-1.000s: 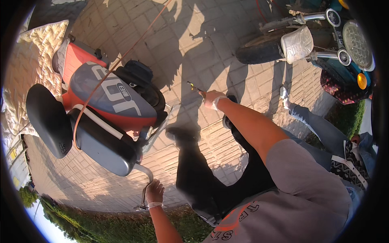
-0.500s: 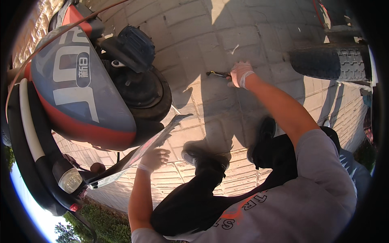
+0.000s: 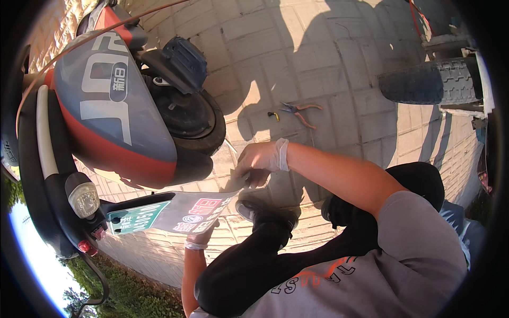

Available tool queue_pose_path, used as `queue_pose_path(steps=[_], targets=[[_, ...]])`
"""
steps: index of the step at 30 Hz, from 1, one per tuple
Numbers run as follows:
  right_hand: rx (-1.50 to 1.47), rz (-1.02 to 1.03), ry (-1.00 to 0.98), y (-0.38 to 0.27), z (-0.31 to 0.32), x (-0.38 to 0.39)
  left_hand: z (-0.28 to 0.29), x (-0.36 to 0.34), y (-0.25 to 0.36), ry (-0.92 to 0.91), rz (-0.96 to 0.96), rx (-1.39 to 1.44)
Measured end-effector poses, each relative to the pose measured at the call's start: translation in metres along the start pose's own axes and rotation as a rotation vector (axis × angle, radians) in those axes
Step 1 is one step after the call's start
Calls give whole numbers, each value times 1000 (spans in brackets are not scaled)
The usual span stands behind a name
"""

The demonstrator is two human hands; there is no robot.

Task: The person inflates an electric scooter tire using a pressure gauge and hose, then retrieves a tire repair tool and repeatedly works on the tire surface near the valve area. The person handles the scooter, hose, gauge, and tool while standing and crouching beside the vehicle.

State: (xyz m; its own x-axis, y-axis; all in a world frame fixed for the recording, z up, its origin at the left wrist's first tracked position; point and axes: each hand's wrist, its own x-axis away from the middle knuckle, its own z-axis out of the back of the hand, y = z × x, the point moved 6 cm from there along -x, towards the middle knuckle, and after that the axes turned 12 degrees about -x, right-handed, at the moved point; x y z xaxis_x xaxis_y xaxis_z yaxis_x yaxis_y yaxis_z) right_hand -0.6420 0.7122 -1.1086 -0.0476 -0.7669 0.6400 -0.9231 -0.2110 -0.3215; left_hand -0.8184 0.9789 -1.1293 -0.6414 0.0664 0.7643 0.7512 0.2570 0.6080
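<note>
My right hand (image 3: 262,161), in a thin pale glove, is at the far end of a grey mud flap (image 3: 183,199) with red and white print, its fingers curled on the flap's edge. My left hand (image 3: 197,239), also gloved, is at the flap's near edge; most of its fingers are hidden behind it. The flap extends from beside a green licence plate (image 3: 137,218) on an electric scooter (image 3: 114,132). On the paving beyond my right hand lie pliers (image 3: 299,109) with orange-red handles and a small yellow-and-black piece (image 3: 274,115).
The scooter's black wheel (image 3: 212,124) and a clear lamp (image 3: 84,200) are at the left. Another vehicle's treaded tyre (image 3: 435,82) stands at the far right. A reddish cord (image 3: 106,29) crosses the upper left. My shoes (image 3: 249,209) rest on brick paving.
My right hand has left the pliers on the paving and come left and nearer to the mud flap. The flap has turned from nearly edge-on to showing its printed face, now covering my left hand's fingers.
</note>
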Motion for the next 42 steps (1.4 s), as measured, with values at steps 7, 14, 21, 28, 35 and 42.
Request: queue_pose_path(steps=[7, 14, 21, 28, 35, 42], targets=[[897, 694, 69, -86, -86, 42, 30, 69, 88, 419, -331, -48], [1325, 1124, 336, -169, -135, 79, 25, 29, 178, 546, -476, -128], [1263, 1233, 398, -191, -124, 103, 25, 55, 194, 639, -564, -190], [922, 158, 1087, -77, 166, 78, 21, 86, 178, 710, -599, -268], [1188, 168, 1317, 38, 199, 35, -24, -12, 65, 43, 21, -871], [1205, 129, 1442, 61, 219, 41, -76, -147, 27, 325, 26, -786]])
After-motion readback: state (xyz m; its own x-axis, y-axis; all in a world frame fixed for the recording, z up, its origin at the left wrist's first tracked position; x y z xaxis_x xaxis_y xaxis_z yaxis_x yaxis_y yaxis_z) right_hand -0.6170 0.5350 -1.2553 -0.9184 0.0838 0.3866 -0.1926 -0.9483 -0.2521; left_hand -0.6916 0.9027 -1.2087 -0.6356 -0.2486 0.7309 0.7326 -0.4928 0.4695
